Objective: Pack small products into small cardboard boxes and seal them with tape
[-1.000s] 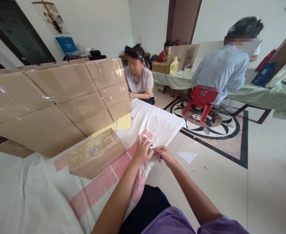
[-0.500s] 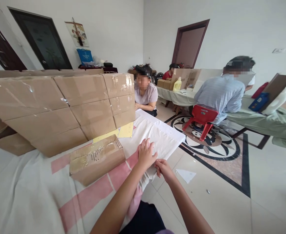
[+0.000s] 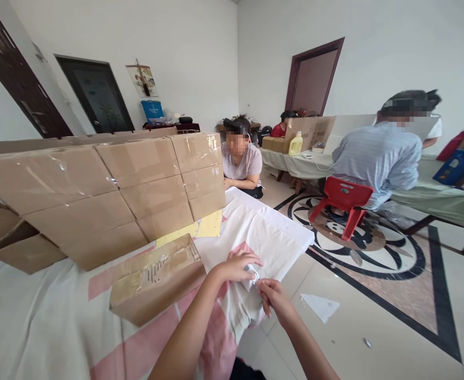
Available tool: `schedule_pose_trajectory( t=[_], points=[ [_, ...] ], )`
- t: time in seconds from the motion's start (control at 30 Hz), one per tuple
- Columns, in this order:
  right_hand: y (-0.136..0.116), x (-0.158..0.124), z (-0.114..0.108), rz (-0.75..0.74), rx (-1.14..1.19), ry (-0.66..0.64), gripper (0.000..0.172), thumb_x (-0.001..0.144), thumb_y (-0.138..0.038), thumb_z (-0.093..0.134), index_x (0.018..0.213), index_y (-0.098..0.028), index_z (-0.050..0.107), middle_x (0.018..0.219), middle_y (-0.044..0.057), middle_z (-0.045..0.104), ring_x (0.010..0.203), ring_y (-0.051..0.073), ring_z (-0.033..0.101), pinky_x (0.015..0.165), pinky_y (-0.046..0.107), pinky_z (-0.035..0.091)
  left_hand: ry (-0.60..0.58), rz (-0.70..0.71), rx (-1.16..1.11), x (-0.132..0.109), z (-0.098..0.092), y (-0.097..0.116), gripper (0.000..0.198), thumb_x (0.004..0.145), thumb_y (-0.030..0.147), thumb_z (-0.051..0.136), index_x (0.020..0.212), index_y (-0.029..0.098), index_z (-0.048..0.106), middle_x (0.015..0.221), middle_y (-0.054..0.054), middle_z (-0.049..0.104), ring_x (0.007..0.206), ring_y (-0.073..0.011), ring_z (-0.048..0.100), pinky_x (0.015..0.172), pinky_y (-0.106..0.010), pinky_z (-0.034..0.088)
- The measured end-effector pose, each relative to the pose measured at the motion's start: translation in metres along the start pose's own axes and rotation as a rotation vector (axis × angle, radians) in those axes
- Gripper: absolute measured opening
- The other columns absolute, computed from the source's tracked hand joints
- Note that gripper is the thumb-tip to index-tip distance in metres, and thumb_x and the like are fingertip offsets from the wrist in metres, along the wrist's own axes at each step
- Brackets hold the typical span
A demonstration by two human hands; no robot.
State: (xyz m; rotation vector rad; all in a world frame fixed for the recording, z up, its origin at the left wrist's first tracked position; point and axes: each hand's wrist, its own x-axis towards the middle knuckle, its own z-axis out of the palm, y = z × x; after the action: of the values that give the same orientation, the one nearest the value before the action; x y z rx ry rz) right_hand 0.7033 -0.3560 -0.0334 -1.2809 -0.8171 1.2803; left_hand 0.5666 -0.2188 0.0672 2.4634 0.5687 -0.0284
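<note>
My left hand (image 3: 239, 266) curves over a small white object (image 3: 249, 280) with a grey patch, its fingers around the top and side. Its kind is too small to tell. Close against the object's right side, my right hand (image 3: 274, 296) is closed in a pinch; whatever sits between its fingertips cannot be made out. Both hands are above the near corner of a table covered by a white and pink cloth (image 3: 273, 227). Left of them lies a long taped cardboard box (image 3: 158, 285).
A wall of taped cardboard boxes (image 3: 148, 184) stands along the table, with yellow sheets (image 3: 210, 224) at its foot. A person (image 3: 242, 163) crouches beyond. Another sits on a red chair (image 3: 346, 195) at the right. A white scrap (image 3: 321, 307) lies on the floor.
My left hand has turned from spread fingers to a curved grip, and the white object now shows under it. My right hand stays pinched beside it. The view has shifted slightly.
</note>
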Motion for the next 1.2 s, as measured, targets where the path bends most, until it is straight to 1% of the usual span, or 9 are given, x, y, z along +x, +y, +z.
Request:
schedule_pose_trajectory(
  t=[0.1, 0.23, 0.37, 0.43, 0.6, 0.73, 0.93, 1.03, 1.2],
  points=[
    [-0.002, -0.002, 0.001, 0.014, -0.008, 0.018, 0.056, 0.080, -0.068, 0.069, 0.063, -0.019, 0.048, 0.035, -0.009, 0.038, 0.025, 0.008, 0.041, 0.043, 0.026, 0.010, -0.001, -0.003, -0.036, 0.001, -0.001, 0.002, 0.041, 0.087, 0.033, 0.068, 0.126, 0.044, 0.068, 0.149, 0.007, 0.059, 0.151, -0.0266, 0.037, 0.127, -0.056, 0.021],
    [-0.004, -0.005, 0.003, 0.017, -0.021, 0.022, 0.055, 0.083, -0.067, 0.067, 0.063, -0.019, 0.048, 0.035, -0.008, 0.039, 0.024, 0.007, 0.037, 0.043, 0.026, 0.011, -0.009, 0.004, -0.078, 0.002, 0.002, -0.001, 0.038, 0.086, 0.035, 0.065, 0.123, 0.042, 0.070, 0.151, 0.006, 0.058, 0.150, -0.0291, 0.038, 0.126, -0.059, 0.019],
    [-0.003, -0.008, 0.001, 0.041, -0.044, 0.046, 0.056, 0.082, -0.071, 0.067, 0.065, -0.020, 0.048, 0.034, -0.009, 0.036, 0.024, 0.007, 0.035, 0.042, 0.026, 0.011, 0.040, 0.020, -0.086, 0.000, 0.005, -0.003, 0.036, 0.083, 0.033, 0.062, 0.118, 0.041, 0.071, 0.145, 0.008, 0.063, 0.147, -0.0294, 0.041, 0.125, -0.060, 0.020],
    [-0.002, -0.007, -0.001, 0.045, -0.063, 0.048, 0.058, 0.082, -0.073, 0.066, 0.065, -0.021, 0.047, 0.033, -0.009, 0.035, 0.024, 0.007, 0.031, 0.041, 0.026, 0.009, 0.064, 0.023, -0.091, -0.001, 0.007, -0.002, 0.034, 0.084, 0.034, 0.061, 0.115, 0.039, 0.072, 0.144, 0.008, 0.064, 0.147, -0.0293, 0.042, 0.125, -0.061, 0.020],
    [0.004, -0.006, -0.005, 0.044, -0.089, 0.036, 0.058, 0.082, -0.075, 0.065, 0.066, -0.021, 0.049, 0.029, -0.008, 0.036, 0.023, 0.006, 0.024, 0.040, 0.025, 0.009, 0.080, 0.017, -0.101, -0.002, 0.011, -0.003, 0.030, 0.085, 0.036, 0.061, 0.113, 0.038, 0.072, 0.145, 0.008, 0.063, 0.147, -0.0283, 0.040, 0.125, -0.068, 0.010],
    [0.006, -0.006, -0.005, 0.032, -0.115, 0.061, 0.057, 0.084, -0.074, 0.064, 0.066, -0.022, 0.050, 0.028, -0.006, 0.039, 0.023, 0.006, 0.023, 0.041, 0.025, 0.012, 0.053, 0.029, -0.101, -0.001, 0.009, -0.004, 0.029, 0.084, 0.037, 0.062, 0.111, 0.036, 0.071, 0.145, 0.007, 0.063, 0.146, -0.0290, 0.039, 0.123, -0.071, 0.011],
    [0.012, -0.005, -0.007, 0.041, -0.108, 0.091, 0.059, 0.081, -0.078, 0.064, 0.064, -0.023, 0.049, 0.026, -0.005, 0.038, 0.023, 0.007, 0.022, 0.041, 0.026, 0.011, 0.025, 0.032, -0.073, -0.001, 0.005, -0.003, 0.030, 0.083, 0.041, 0.062, 0.112, 0.034, 0.070, 0.148, 0.004, 0.061, 0.145, -0.0310, 0.040, 0.122, -0.072, 0.014],
    [0.019, -0.005, -0.009, 0.011, -0.087, 0.138, 0.060, 0.078, -0.077, 0.067, 0.062, -0.023, 0.045, 0.026, -0.005, 0.037, 0.023, 0.007, 0.020, 0.042, 0.026, 0.012, 0.025, 0.025, -0.076, -0.001, 0.006, -0.003, 0.029, 0.084, 0.040, 0.061, 0.111, 0.035, 0.070, 0.149, 0.004, 0.060, 0.146, -0.0303, 0.039, 0.123, -0.072, 0.011],
    [0.026, -0.005, -0.012, -0.014, -0.060, 0.165, 0.059, 0.081, -0.073, 0.066, 0.060, -0.024, 0.042, 0.026, -0.004, 0.037, 0.024, 0.008, 0.020, 0.043, 0.027, 0.013, 0.032, 0.031, -0.058, -0.003, 0.005, -0.002, 0.029, 0.085, 0.040, 0.061, 0.112, 0.035, 0.070, 0.149, 0.006, 0.059, 0.148, -0.0295, 0.037, 0.124, -0.070, 0.012]
  ],
)
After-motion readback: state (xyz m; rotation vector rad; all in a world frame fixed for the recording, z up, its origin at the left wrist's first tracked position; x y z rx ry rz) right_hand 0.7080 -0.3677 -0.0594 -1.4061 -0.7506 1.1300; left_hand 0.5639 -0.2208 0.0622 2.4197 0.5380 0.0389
